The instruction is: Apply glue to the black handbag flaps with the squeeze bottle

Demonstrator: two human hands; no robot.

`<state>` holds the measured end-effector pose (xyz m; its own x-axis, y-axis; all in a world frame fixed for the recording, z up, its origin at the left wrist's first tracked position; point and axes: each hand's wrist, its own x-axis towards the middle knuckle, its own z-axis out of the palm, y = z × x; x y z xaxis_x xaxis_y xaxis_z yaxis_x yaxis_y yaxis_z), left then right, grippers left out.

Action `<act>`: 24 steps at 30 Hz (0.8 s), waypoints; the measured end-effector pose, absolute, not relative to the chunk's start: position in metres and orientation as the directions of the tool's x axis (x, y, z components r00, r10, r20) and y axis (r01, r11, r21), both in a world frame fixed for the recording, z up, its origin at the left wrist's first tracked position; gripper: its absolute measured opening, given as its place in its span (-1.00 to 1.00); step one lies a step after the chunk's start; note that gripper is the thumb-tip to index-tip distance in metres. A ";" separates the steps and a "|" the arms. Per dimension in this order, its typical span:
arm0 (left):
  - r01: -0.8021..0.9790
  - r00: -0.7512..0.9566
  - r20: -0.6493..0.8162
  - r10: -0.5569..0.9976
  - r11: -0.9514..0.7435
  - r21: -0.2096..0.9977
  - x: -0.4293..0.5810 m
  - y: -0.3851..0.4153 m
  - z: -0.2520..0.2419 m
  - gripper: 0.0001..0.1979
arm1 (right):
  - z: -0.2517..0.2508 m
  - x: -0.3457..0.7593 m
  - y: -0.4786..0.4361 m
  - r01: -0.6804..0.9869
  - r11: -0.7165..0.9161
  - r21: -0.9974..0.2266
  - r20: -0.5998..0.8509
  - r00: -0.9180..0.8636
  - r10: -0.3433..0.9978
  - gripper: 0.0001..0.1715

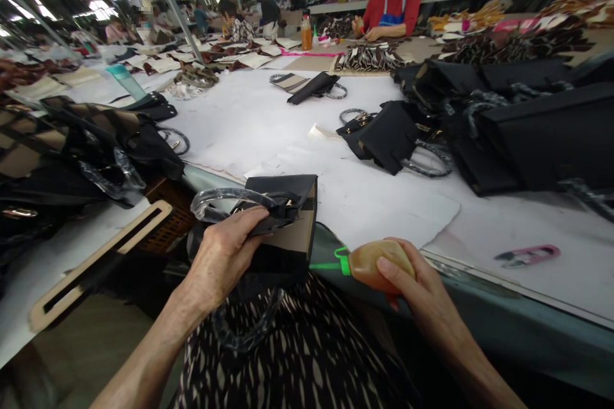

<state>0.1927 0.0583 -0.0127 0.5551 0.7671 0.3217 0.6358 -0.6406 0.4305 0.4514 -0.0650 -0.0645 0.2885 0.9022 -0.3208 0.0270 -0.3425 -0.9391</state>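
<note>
- Pinches black bag (293,241) in left grip (228,249), seemingly to steady its edge
- Clasps squeeze bottle (371,262) sideways in right grip (416,273), likely to aim green nozzle (329,266)

From here I can read no text, label, brand or number — not on the bag (298,233), not on the squeeze bottle (368,261) — and I make out no legible sign.

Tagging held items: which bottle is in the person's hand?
The amber squeeze bottle with the green cap, in the right hand; others, like the red-capped bottle and teal bottle, sit farther off.
</note>
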 end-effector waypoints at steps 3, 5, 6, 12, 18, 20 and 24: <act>0.638 0.542 0.317 0.778 -0.626 0.447 0.194 0.059 -0.013 -0.75 | -0.066 0.453 -0.069 0.042 -0.351 -0.935 -0.329 0.258 0.908 -0.57; 0.642 0.535 0.304 0.788 -0.613 0.460 0.194 0.059 -0.014 -0.75 | -0.067 0.455 -0.071 0.057 -0.360 -0.931 -0.336 0.249 0.908 -0.56; 0.645 0.531 0.297 0.793 -0.606 0.466 0.195 0.059 -0.014 -0.75 | -0.067 0.456 -0.072 0.063 -0.364 -0.929 -0.339 0.248 0.908 -0.56; 0.639 0.499 0.303 0.812 -0.581 0.503 0.196 0.064 -0.010 -0.78 | -0.066 0.459 -0.075 -0.009 -0.355 -0.935 -0.345 0.257 0.903 -0.56; 0.630 0.478 0.279 0.833 -0.546 0.552 0.196 0.072 -0.003 -0.80 | -0.059 0.450 -0.073 -0.370 -0.315 -0.874 -0.421 0.252 0.871 -0.54; 0.625 0.465 0.265 0.845 -0.525 0.577 0.195 0.075 0.002 -0.81 | -0.054 0.448 -0.069 -0.569 -0.303 -0.764 -0.502 0.230 0.834 -0.59; 0.619 0.438 0.231 0.869 -0.478 0.624 0.189 0.082 0.011 -0.82 | -0.030 0.449 -0.053 -0.830 -0.318 -0.458 -0.658 0.077 0.749 -0.73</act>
